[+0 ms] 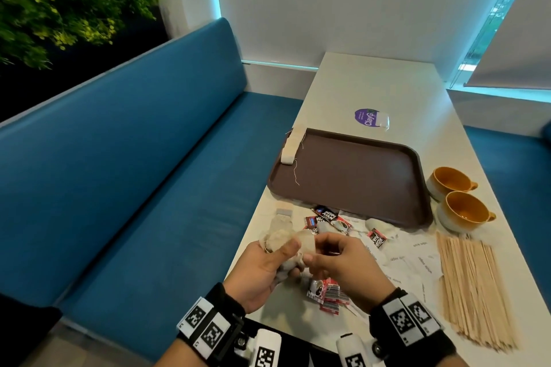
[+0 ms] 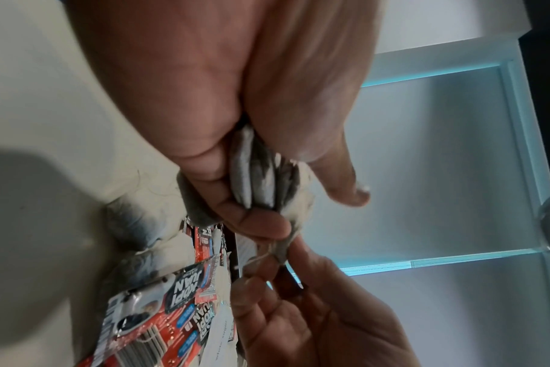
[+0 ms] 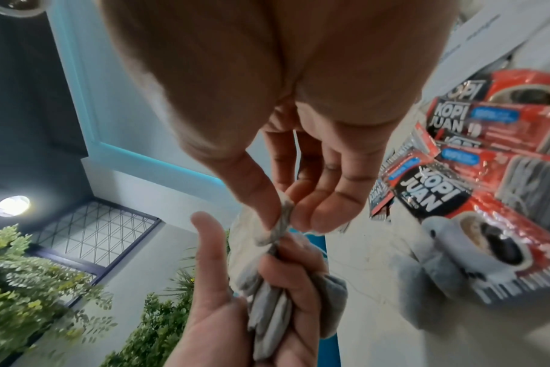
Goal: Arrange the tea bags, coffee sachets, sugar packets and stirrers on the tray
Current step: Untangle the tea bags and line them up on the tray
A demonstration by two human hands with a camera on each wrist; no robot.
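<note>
White tabletop (image 1: 372, 89) runs along a blue bench (image 1: 134, 173), with green plants (image 1: 59, 3) behind it. Over the tabletop's near-left edge the left hand (image 1: 262, 271) is turned palm up, its fingers curled round a bundle of tea bags (image 2: 254, 178), the thumb raised free beside them. The right hand (image 1: 343, 265) meets it from the right, palm down; its thumb and forefinger pinch the tip of one bag (image 3: 281, 221) at the top of the bundle, the other fingers loosely bent beneath.

How many bags sit in the bundle is hard to say; they blur into grey folds in both wrist views. A thin string (image 2: 260, 258) shows between the two hands, though where it ends I cannot make out.

Beyond the hands the brown tray (image 1: 357, 173) lies across the tabletop, bare but for a row of tea bags (image 1: 290, 146) along its far-left rim, strings trailing onto the tray. Between tray and hands, red coffee sachets (image 1: 328, 217) lie scattered with a few loose bags, and more sachets (image 1: 328, 295) sit under the right wrist. White sugar packets (image 1: 408, 259) spread right of the hands, and beside them the stirrers (image 1: 474, 286) fan out near the right edge. Two yellow cups (image 1: 459, 199) stand just right of the tray; a purple sticker (image 1: 368, 118) lies beyond its far rim.
</note>
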